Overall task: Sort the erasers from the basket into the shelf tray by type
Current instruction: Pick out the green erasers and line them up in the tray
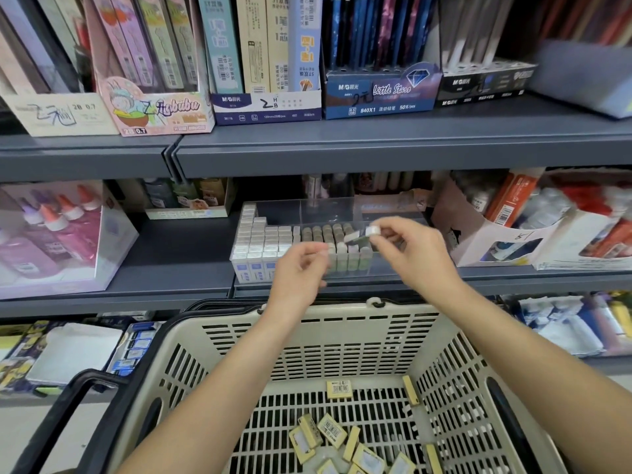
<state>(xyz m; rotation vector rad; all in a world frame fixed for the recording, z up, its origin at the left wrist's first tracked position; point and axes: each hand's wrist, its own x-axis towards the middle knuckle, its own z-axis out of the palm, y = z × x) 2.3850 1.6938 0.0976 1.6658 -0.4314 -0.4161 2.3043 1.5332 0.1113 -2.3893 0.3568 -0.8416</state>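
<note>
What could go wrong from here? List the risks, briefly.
1. The right hand only pinches the eraser by fingertips above the shelf tray; it may slip into the wrong compartment.
2. The upright erasers stand tightly packed; pushing one in could topple neighbours.
3. The left hand crowds the tray's front and might nudge it.

- The middle grey shelf (184, 254) in front of me carries a clear tray (328, 206) at its front edge, with rows of erasers (260, 241) standing in its left and middle parts.
- Left of the tray sits a pale box of orange-capped bottles (51, 234). Further back is a small open carton (186, 203).
- Just right of the tray stands a white cut-front carton (478, 234).
- The upper shelf (376, 131) carries a row of display boxes, among them a pink one (154, 107), a blue one (379, 94) and a black one (485, 83).
</note>
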